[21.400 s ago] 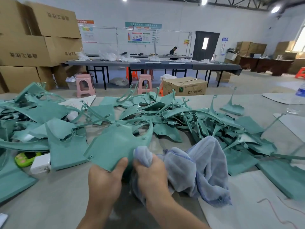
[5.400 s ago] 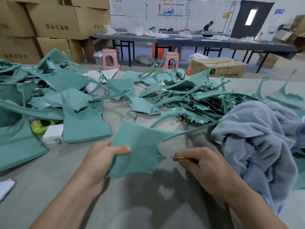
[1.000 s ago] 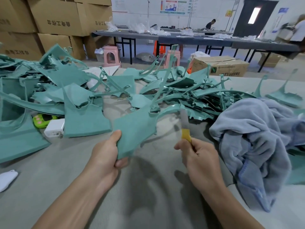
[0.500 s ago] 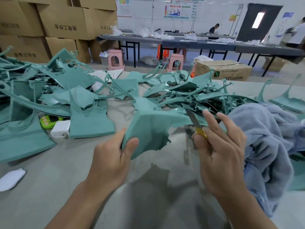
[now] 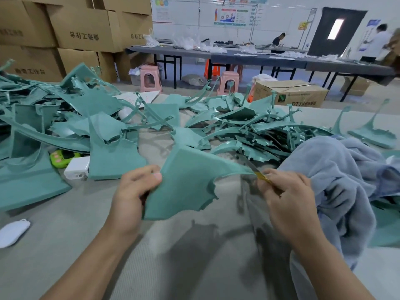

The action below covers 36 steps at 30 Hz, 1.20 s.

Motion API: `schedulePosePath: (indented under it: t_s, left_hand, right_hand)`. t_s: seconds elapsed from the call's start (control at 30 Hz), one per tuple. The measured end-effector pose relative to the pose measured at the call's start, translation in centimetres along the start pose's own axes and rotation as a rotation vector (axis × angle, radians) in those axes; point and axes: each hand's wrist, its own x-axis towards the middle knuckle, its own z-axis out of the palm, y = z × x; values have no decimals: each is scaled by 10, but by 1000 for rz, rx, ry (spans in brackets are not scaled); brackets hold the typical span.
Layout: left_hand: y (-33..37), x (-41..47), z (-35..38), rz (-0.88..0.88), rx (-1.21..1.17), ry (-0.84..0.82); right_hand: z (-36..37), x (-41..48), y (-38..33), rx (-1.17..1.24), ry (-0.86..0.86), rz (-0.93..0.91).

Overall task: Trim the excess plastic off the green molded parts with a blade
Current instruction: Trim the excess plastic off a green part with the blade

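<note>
My left hand (image 5: pixel 132 191) grips the left edge of a flat green molded part (image 5: pixel 186 182), held tilted above the grey table (image 5: pixel 65 234). The part's right end narrows to a point. My right hand (image 5: pixel 285 200) pinches a thin blade with a yellow handle (image 5: pixel 258 173), its tip at that pointed right end. A big heap of other green molded parts (image 5: pixel 238 126) covers the table behind both hands.
A grey-blue towel (image 5: pixel 346 180) is bunched at the right. A white charger block (image 5: pixel 76 167) and a green gadget (image 5: pixel 61 156) lie at the left, a white mask (image 5: pixel 13 232) at the near left edge. Cardboard boxes (image 5: pixel 82 27), pink stools and long tables stand beyond.
My left hand has turned the part so its broad face points up. My right hand has dropped lower and closed its fingers round the blade, now at the part's right tip.
</note>
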Motion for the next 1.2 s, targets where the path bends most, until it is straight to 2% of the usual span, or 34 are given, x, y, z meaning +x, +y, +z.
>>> schedulePosePath:
  t_s: [0.07, 0.13, 0.3, 0.43, 0.5, 0.63, 0.7, 0.77, 0.83, 0.9, 0.97, 1.03, 1.2]
  left_hand:
    - [3, 2, 0, -249, -184, -53]
    - [1, 3, 4, -365, -120, -99]
    - [-5, 2, 9, -346, 117, -248]
    - [-1, 1, 3, -374, 86, -287]
    - [-1, 2, 2, -410, 50, -258]
    - [0, 7, -1, -431, -176, -116]
    - [1, 5, 1, -482, -111, -108]
    - [-2, 1, 5, -535, 69, -173]
    - [-4, -5, 12, -550, 138, -319]
    - [-6, -9, 16, -546, 17, -443]
    - [-5, -9, 16, -568, -161, -486]
    - [-2, -8, 18, -562, -262, -441]
    - [0, -4, 21, -414, -192, -103]
  right_hand:
    - [2, -1, 0, 43, 122, -39]
    - [5, -2, -2, 75, 179, -69]
    - [9, -3, -6, 189, 121, -35]
    - [10, -4, -4, 255, 77, -31]
    - [13, -3, -3, 271, 54, -22]
    - [21, -4, -2, 300, 32, 104]
    - [22, -5, -2, 269, 12, 146]
    - [21, -6, -3, 289, 20, 160]
    - [21, -7, -6, 332, 38, 161]
    - [21, -8, -8, 341, 55, 166]
    - [22, -8, -9, 369, 30, 180]
    - [23, -6, -8, 413, -44, 187]
    - [27, -8, -8, 587, -116, 345]
